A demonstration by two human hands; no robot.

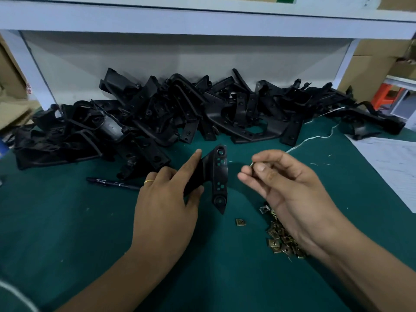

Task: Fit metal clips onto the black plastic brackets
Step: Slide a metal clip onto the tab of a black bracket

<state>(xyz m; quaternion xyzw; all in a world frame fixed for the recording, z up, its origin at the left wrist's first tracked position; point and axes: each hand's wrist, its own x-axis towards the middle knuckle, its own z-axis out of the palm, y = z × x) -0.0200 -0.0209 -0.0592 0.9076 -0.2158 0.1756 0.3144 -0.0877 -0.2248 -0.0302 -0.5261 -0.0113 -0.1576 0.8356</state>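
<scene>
My left hand (pixel 166 199) grips a black plastic bracket (pixel 219 176) above the green mat, with thumb and fingers round its left wing and the index finger stretched along its top edge. The bracket's perforated strip stands upright, facing right. My right hand (pixel 281 179) hovers a short way to its right and pinches a small metal clip (pixel 252 165) between thumb and fingertips. A heap of brass-coloured clips (pixel 281 239) lies on the mat under my right wrist. One stray clip (pixel 240 222) lies alone near the bracket's lower tip.
A large pile of black brackets (pixel 180 113) fills the back of the green mat (pixel 67 221) under a white shelf (pixel 202 21). A black pen (pixel 112 183) lies left of my left hand. White paper (pixel 387 163) and a white string (pixel 315 138) lie at the right. Cardboard boxes stand on both sides.
</scene>
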